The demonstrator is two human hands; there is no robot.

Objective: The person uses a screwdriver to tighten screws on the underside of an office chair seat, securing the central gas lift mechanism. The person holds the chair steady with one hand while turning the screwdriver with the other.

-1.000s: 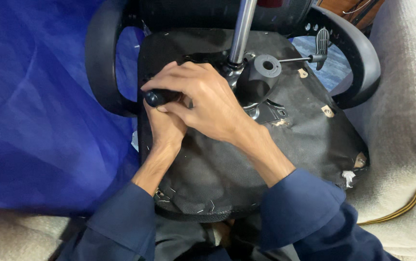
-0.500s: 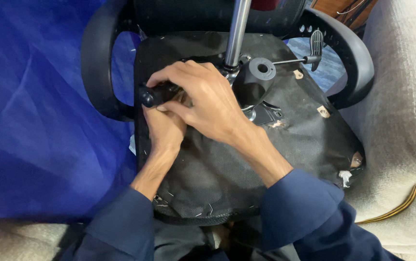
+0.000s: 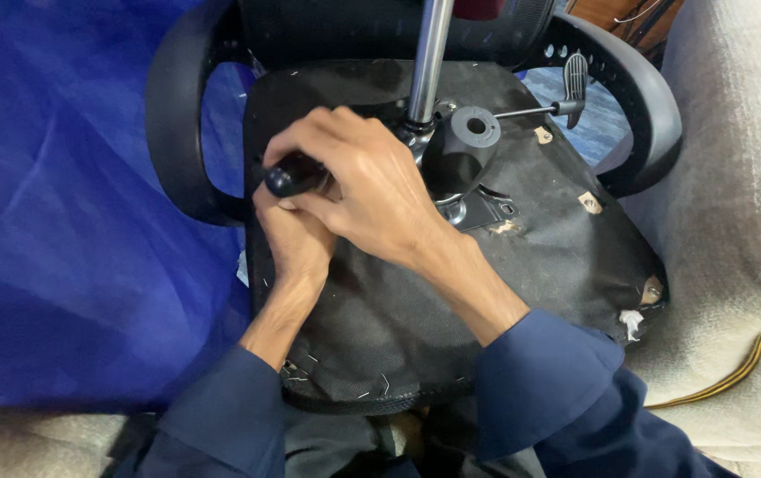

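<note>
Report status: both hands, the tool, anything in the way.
Right hand and left hand both closed on black tool handle. Tool at the mechanism under the upturned chair seat. Metal column stands close beside; tip hidden.

Two bare hands and forearms show from above, belonging to one person. The left hand point(image 3: 296, 235) and the right hand point(image 3: 367, 190) wear no gloves, rings or watch. Knuckles and tendons stand out on the back of the right hand, and its fingernails are short. Both arms wear long sleeves of dark navy blue cloth, plain and without print. The left sleeve point(image 3: 221, 420) ends partway up the forearm, its edge loose. The right sleeve point(image 3: 544, 376) is pushed back too, with a wide, smooth cuff and soft folds behind it. A bit of grey garment shows between the sleeves.
</note>
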